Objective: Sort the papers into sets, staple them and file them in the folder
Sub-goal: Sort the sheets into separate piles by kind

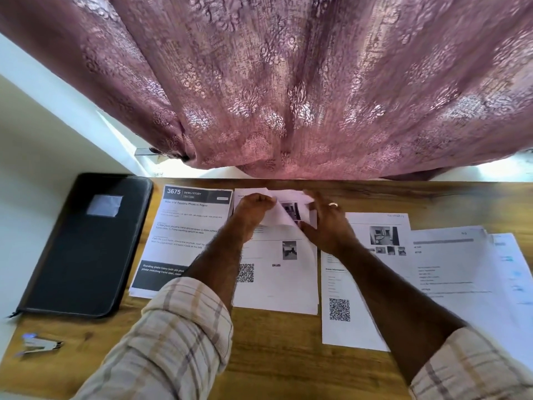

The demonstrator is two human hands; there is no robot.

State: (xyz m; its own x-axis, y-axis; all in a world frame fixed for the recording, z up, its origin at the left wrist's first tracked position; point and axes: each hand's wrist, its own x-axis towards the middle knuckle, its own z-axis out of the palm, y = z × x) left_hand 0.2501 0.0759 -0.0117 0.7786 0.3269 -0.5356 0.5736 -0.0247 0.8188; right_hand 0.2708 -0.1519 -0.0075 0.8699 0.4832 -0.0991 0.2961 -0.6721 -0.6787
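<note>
My left hand point(253, 206) pinches the top sheet point(281, 215) at its far edge — right hand point(326, 217), fingers loosely spread, steadies it alongside.

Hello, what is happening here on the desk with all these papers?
A person is sorting printed papers on a wooden desk. The left hand grips the top sheet of the middle pile and folds it back, while the right hand touches the same sheet with its fingers spread. More piles lie on both sides. The black folder lies closed at the far left, and the stapler sits untouched near the front left corner, so no stapling or filing is under way.
</note>
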